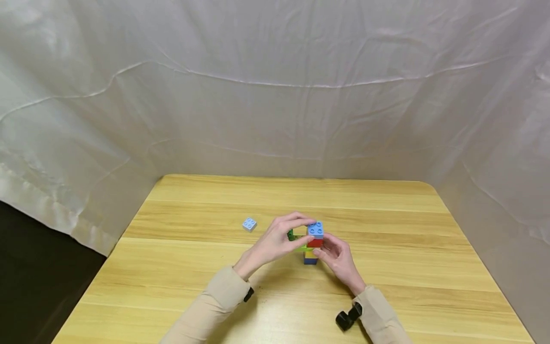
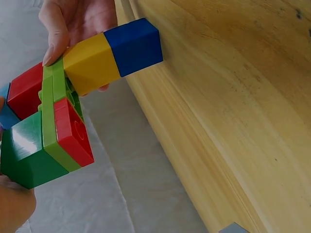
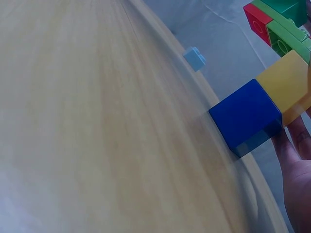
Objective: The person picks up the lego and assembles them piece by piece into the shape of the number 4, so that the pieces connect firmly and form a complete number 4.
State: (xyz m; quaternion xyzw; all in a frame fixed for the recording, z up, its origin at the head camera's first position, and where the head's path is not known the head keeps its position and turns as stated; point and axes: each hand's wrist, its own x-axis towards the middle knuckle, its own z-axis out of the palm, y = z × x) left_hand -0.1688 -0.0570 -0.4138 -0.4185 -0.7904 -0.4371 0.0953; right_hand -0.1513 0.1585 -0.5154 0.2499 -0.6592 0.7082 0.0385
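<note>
A stack of toy building bricks stands upright between the hands in the head view. From bottom to top it has a dark blue brick (image 2: 136,47), a yellow brick (image 2: 92,63), lime green plates (image 2: 49,121), a red brick (image 2: 26,90) and a light blue brick (image 1: 315,231). Beside the red brick, a dark green brick (image 2: 29,153) sits on the lime layer, with a thinner red piece (image 2: 75,133) underneath. My left hand (image 1: 275,241) pinches the top bricks between thumb and fingers. From the right, my right hand (image 1: 341,263) grips the stack, its thumb against the lime layer.
A loose light blue brick (image 1: 249,224) lies studs up on the wooden table (image 1: 193,267), left of the stack. Pale fabric (image 1: 275,95) hangs behind the table and along its sides. Black devices (image 1: 349,317) are strapped at the wrists.
</note>
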